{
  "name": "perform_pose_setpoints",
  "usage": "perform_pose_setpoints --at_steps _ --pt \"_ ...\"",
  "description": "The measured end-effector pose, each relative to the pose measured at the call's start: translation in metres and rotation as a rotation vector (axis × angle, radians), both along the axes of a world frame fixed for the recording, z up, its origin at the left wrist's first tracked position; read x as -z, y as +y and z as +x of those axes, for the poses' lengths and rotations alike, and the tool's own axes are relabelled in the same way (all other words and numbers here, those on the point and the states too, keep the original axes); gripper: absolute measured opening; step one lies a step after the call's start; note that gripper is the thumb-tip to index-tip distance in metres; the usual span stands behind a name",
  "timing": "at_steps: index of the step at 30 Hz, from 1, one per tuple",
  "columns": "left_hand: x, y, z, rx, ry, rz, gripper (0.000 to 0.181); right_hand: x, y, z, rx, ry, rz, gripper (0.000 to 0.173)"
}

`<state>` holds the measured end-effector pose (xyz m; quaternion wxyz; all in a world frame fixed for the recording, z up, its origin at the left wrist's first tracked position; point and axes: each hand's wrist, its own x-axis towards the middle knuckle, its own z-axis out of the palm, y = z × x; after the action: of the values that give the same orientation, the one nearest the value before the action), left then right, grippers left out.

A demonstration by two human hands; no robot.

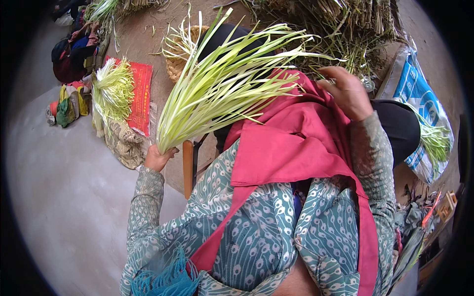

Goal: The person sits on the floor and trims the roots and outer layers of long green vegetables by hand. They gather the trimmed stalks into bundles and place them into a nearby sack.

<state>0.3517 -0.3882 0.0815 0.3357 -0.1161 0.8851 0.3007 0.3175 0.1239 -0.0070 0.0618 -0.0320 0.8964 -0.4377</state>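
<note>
My left hand (159, 157) grips the pale base of a large bundle of yellow-green leafy stalks (222, 81), which look like yellow garlic chives. Their long leaves fan out up and to the right, over my lap and the red apron (292, 151). Slightly blurred, my right hand (348, 92) hovers beyond the leaf tips at the right edge of the apron. Its fingers and thumb are apart, and I see nothing held in it.
Another chive pile (113, 88) lies left by a red printed sack (140, 96). A woven straw seat (177, 66) stands ahead, partly hidden. Dry stalks (344, 29) are heaped at the top right. More greens (435, 138) rest on a blue-white sack (416, 81). Another person (76, 55) sits upper left.
</note>
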Motion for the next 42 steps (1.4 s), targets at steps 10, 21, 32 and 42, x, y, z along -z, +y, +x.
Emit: perform_pose_setpoints --at_steps 10,21,32,42 --pt "-0.004 0.004 -0.001 0.022 0.005 -0.035 0.013 0.013 -0.061 -0.003 -0.299 0.06 0.063 0.02" --pt "0.002 0.001 -0.003 -0.006 0.014 0.028 0.013 0.103 -0.001 -0.033 -0.001 -0.311 0.446 0.024" --pt "0.009 -0.005 -0.001 0.019 0.01 0.039 0.014 -0.009 -0.026 -0.007 -0.165 -0.254 -0.175 0.03" --pt "0.007 -0.005 0.002 -0.034 0.001 0.061 0.013 -0.011 -0.065 -0.007 -0.27 -0.25 -0.279 0.025"
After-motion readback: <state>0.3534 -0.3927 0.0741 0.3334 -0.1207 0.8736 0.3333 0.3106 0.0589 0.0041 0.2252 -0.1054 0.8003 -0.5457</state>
